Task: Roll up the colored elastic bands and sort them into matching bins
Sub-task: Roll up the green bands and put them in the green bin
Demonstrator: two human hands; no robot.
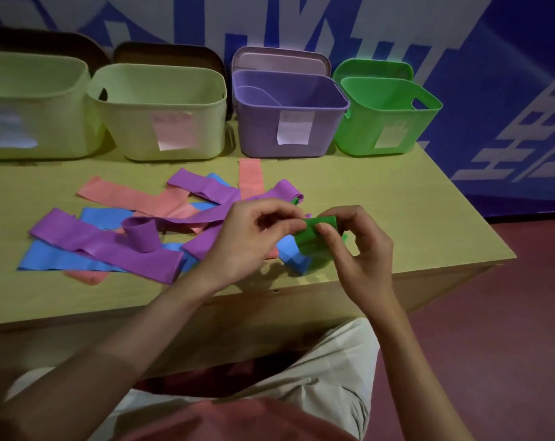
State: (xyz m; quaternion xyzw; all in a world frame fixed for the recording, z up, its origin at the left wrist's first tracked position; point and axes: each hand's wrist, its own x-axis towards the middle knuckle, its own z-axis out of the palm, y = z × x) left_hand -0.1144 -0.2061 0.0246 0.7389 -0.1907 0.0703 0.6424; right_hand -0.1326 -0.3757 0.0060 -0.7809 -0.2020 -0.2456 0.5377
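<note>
Both forearms reach in from below, hands raised just above the near table edge. Left hand and right hand each pinch the green elastic band, partly rolled between thumbs and fingertips. Beyond, purple, pink and blue bands lie tangled on the wooden table. Far edge: two pale yellow bins, purple bin, green bin. Blue printed wall behind.

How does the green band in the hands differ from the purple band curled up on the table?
The green band is pinched by the left hand and right hand; the purple band lies untouched. Green is folded tight; purple forms one loose open loop. Neither is in a bin.
</note>
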